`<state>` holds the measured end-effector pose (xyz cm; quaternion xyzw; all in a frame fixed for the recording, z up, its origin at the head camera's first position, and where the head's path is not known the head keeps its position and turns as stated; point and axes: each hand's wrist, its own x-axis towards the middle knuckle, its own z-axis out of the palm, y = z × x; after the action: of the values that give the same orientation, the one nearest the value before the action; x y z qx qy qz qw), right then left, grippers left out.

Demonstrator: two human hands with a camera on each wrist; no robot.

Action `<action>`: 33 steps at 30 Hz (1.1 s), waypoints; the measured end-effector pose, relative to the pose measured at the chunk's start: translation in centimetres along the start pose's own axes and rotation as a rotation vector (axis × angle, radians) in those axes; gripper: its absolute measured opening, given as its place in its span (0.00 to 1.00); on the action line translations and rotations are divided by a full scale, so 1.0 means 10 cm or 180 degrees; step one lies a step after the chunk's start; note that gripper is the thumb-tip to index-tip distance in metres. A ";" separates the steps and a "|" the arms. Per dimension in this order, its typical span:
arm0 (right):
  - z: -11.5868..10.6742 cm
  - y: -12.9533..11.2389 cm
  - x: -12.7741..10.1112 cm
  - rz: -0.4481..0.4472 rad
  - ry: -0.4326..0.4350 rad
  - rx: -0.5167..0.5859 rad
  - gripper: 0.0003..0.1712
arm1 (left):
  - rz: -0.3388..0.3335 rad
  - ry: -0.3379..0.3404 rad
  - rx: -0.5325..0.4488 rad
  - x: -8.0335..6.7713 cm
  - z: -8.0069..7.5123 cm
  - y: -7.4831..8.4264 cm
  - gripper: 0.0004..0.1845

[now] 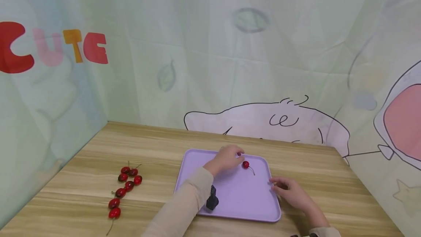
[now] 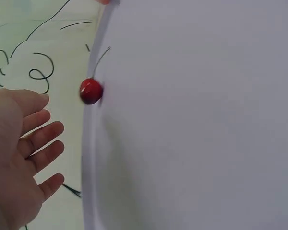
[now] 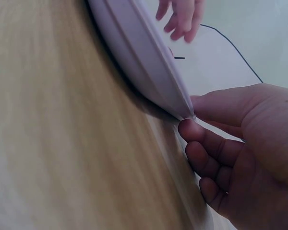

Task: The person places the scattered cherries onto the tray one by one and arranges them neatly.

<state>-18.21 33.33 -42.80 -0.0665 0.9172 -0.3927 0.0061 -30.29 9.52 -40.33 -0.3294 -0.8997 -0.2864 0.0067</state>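
A lilac tray [image 1: 243,200] lies on the wooden table, with a glossy red cherry [image 1: 245,164] near its far edge, its thin stem trailing toward me. My left hand [image 1: 227,159] hovers over the far part of the tray, just left of the cherry. In the left wrist view its fingers [image 2: 47,135] are spread and relaxed, apart from the cherry [image 2: 91,91], with nothing between them. At the tray's right side, my right hand [image 1: 292,192] pinches the rim [image 3: 180,103] between thumb and curled index finger; its other fingers curl below, close to the tabletop.
Several dark red cherries [image 1: 120,192], some with stems, form a crooked line on the table [image 1: 75,200] left of the tray. A black wrist device [image 1: 212,198] sits on the left sleeve. Behind the table hangs a pale printed curtain [image 1: 204,46].
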 end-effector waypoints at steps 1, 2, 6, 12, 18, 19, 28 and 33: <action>0.00 0.00 0.00 -0.0010 -0.0011 -0.0006 0.18 | 0.0015 0.0011 -0.0008 -0.01 -0.05 -0.01 0.15; 0.00 0.00 0.00 -0.0025 -0.0015 -0.0010 0.18 | 0.0015 0.0009 -0.0032 -0.02 -0.10 -0.02 0.16; 0.00 0.00 0.00 -0.0080 -0.0019 -0.0020 0.18 | -0.0014 -0.0017 -0.0258 -0.11 -0.31 -0.04 0.17; 0.00 0.00 0.02 -0.0083 -0.0002 -0.0026 0.18 | 0.0032 0.0045 -0.0461 -0.24 -0.59 -0.09 0.17; 0.00 -0.01 0.00 -0.0139 0.0000 -0.0031 0.18 | 0.0133 0.0181 -0.0471 -0.30 -0.83 -0.10 0.16; 0.00 -0.01 -0.01 -0.0105 -0.0003 -0.0007 0.18 | 0.0139 0.0214 -0.0455 -0.32 -0.87 -0.10 0.16; -0.03 -0.04 -0.02 0.0019 -0.0036 0.0001 0.19 | 0.0256 0.0408 -0.0346 -0.47 -1.18 -0.18 0.16; -0.02 -0.05 -0.02 0.0041 -0.0032 -0.0022 0.19 | 0.0353 0.0560 -0.0337 -0.62 -1.38 -0.27 0.16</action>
<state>-17.96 33.16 -42.31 -0.0625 0.9189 -0.3892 0.0130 -29.53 -2.96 -31.42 -0.3521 -0.8597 -0.3605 0.0841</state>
